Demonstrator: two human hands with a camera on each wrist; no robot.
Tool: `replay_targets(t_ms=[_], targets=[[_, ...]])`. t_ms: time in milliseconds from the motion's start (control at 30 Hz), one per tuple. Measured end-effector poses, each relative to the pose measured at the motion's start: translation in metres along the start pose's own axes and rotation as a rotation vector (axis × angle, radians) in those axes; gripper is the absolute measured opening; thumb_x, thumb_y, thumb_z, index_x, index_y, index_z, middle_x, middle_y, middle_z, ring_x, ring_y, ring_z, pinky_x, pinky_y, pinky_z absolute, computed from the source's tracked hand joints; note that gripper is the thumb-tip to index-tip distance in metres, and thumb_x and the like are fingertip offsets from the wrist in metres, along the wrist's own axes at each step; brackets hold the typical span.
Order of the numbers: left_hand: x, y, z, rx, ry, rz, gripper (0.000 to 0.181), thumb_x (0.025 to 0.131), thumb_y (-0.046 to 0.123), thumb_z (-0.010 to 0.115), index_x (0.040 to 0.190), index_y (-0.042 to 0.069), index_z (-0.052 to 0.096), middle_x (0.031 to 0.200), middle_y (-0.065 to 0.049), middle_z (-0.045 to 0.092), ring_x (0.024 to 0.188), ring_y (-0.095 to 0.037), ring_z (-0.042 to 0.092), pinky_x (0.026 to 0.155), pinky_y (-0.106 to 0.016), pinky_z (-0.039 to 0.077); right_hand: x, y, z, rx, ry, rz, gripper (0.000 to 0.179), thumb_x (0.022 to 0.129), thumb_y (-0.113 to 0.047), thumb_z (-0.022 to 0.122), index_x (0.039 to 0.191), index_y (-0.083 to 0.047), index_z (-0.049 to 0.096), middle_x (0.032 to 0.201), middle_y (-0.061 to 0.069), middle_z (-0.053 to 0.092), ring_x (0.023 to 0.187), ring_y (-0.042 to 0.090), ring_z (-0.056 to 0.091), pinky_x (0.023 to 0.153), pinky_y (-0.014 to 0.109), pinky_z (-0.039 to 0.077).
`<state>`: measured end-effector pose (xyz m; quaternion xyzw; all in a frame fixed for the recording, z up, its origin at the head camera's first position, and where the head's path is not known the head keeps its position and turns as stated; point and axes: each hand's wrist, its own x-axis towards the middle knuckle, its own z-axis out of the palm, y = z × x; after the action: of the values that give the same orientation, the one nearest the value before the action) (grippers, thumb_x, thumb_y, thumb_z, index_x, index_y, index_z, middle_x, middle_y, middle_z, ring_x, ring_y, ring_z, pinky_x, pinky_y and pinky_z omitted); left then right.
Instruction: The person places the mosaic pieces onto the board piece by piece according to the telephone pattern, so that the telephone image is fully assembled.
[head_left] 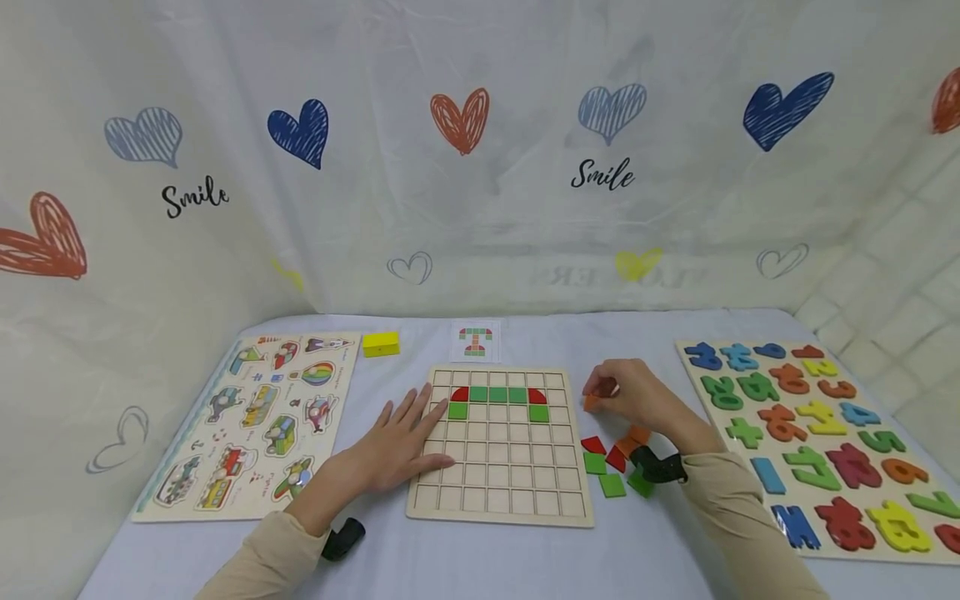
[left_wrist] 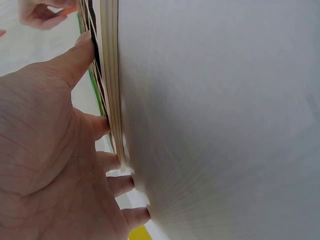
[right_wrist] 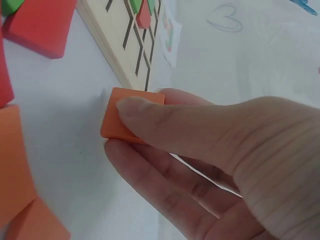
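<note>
right grip point(head_left: 636, 396) pinches an orange tile point(right_wrist: 113, 124); left grip point(head_left: 396, 448), fingers spread, touches the board point(head_left: 498, 477).

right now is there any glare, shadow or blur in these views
Head view: soft, even light, the wooden grid board easy to read; left wrist view: grey shadow on the tablecloth beside that board; right wrist view: faint shading left of the orange block in the fingers, no strong glare.
</note>
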<state>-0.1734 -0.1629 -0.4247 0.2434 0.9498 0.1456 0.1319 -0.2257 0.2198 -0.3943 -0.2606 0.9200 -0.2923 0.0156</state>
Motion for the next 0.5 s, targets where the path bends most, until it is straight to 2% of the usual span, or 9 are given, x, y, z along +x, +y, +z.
replay_targets(t_ms=[267,500], targets=[[0.000,0.000,-0.001,0.000,-0.001,-0.001,0.088,0.104,0.063,0.052,0.168,0.010,0.023,0.174,-0.020,0.004,0.160,-0.042,0.005,0.124,-0.066,0.008,0.011,-0.018,0.000,0.021,0.121,-0.106,0.013,0.085,0.007,0.081,0.096,0.001,0.079,0.089,0.002,0.071,0.081,0.019,0.070,0.073,0.034,0.061],[0.001,0.000,0.000,-0.002,-0.002,0.000,0.089,0.103,0.064,0.051,0.168,0.010,0.023,0.174,-0.020,0.005,0.160,-0.042,0.005,0.124,-0.067,0.008,0.025,-0.045,0.014,0.090,0.180,-0.239,0.017,0.085,0.007,0.081,0.100,-0.001,0.080,0.094,0.003,0.072,0.086,0.020,0.070,0.077,0.033,0.062]])
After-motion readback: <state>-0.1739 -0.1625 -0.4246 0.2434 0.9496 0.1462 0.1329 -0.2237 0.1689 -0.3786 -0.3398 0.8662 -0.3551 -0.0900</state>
